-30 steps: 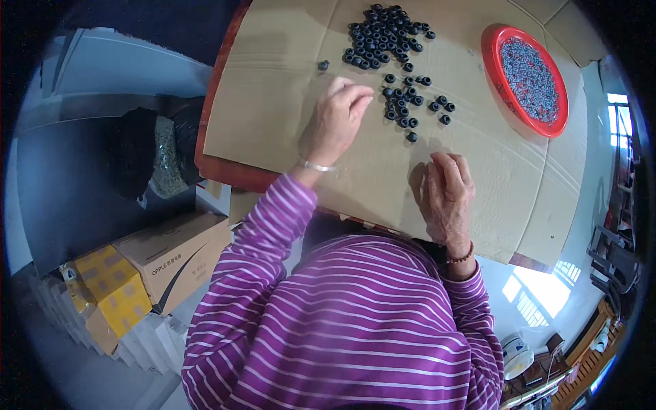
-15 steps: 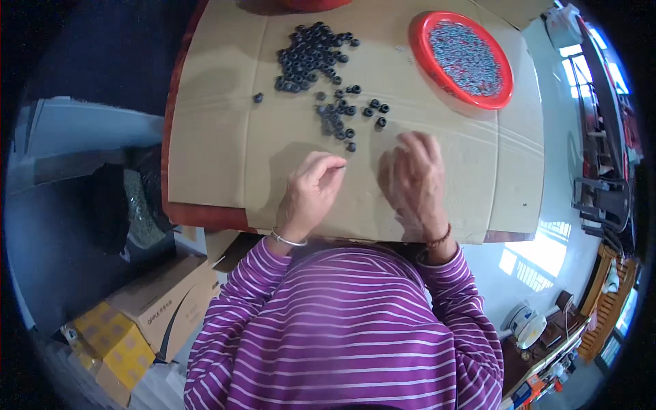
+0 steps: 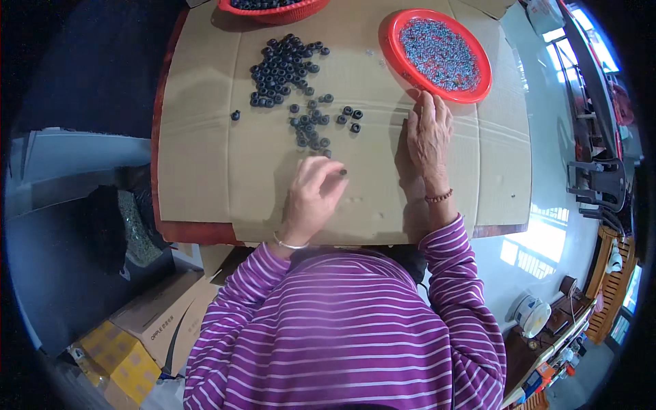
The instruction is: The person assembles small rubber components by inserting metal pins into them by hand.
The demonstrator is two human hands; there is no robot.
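On the cardboard sheet [image 3: 372,188], black ring-like pieces [image 3: 277,72] lay mostly left of centre: a dense pile toward the back, a looser cluster [image 3: 312,126] nearer the person, a small group [image 3: 350,117] just right of that, one stray piece [image 3: 236,115] out left. Left hand [image 3: 313,198], slightly blurred, sat just in front of the looser cluster, thumb and index tips closed on a small dark piece [image 3: 344,173], its exact shape too small to read. Right hand [image 3: 430,137] was stretched forward, long fingers side by side, tips at the near rim of the red dish [image 3: 484,72] full of tiny shiny bits [image 3: 441,55]; couldn't tell whether they touched the rim or gripped anything. Red basket [image 3: 290,14], also holding dark pieces, was cut by the picture's top edge, behind the pile. Both forearms crossed the sheet's front edge, well apart. Open cardboard ran between the two hands, along the left side past the stray piece, and right of the right hand to the sheet's right edge. Red tabletop [image 3: 198,234] showed beyond the sheet at left and front-left. Dish stood near the back right, inside the sheet's edge.
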